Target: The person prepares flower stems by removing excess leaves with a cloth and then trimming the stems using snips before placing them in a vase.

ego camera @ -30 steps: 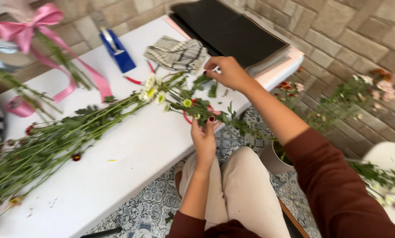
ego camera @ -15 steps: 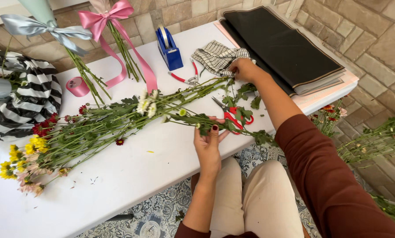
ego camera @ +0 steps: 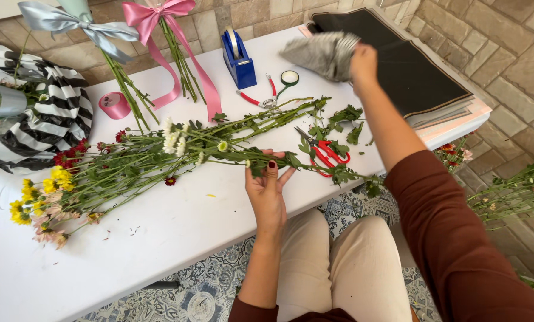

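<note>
My left hand (ego camera: pixel 268 189) rests palm down on the white table (ego camera: pixel 177 232), fingers lying over the green flower stems (ego camera: pixel 159 158) that stretch leftward to yellow, red and white blooms. My right hand (ego camera: pixel 361 61) is lifted at the far side of the table, gripping a crumpled grey patterned cloth (ego camera: pixel 320 55) that hangs in the air. Red-handled scissors (ego camera: pixel 322 152) lie among cut leaves between my two arms.
A blue tape dispenser (ego camera: pixel 238 58), red pliers (ego camera: pixel 258 97), a green tape roll (ego camera: pixel 289 77) and a pink ribbon roll (ego camera: pixel 114 105) lie on the table. Black wrapping sheets (ego camera: pixel 404 65) are stacked at right. Bouquets with bows and striped wrap (ego camera: pixel 46 119) sit at left.
My right hand has picked the grey cloth up off the table and raised it. My left hand stays on the stems.
</note>
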